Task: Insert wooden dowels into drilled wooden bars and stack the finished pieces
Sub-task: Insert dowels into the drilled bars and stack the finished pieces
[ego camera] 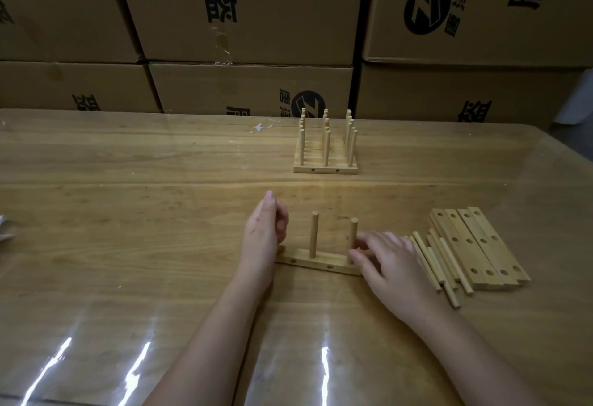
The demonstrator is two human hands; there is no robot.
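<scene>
View from the head camera over a wooden worktop under a glossy clear cover. Near the middle we see the drilled bar lying flat, its long side, with two small holes, turned toward the camera. Two dowels stand upright in it: the centre dowel and the right dowel at the bar's right end. The bar's left end is hidden behind the left hand, which stands on edge with the thumb uppermost; its fingers are loosely curled toward the palm and we see nothing held in them. The right hand lies palm down, just right of the bar; its fingers are stretched out, only slightly bent, and their tips reach the base of the right dowel and the bar's end. They are blurred, so we cannot tell whether they pinch the dowel or merely touch it.

Just beside the right hand lie the loose dowels, roughly parallel. Touching these on their far side are the unfilled bars, laid flat side by side with their drilled holes facing up. Farther back, well apart from the hands, the finished pieces stand packed one behind another, dowels upright. Printed cardboard boxes are stacked behind the worktop
</scene>
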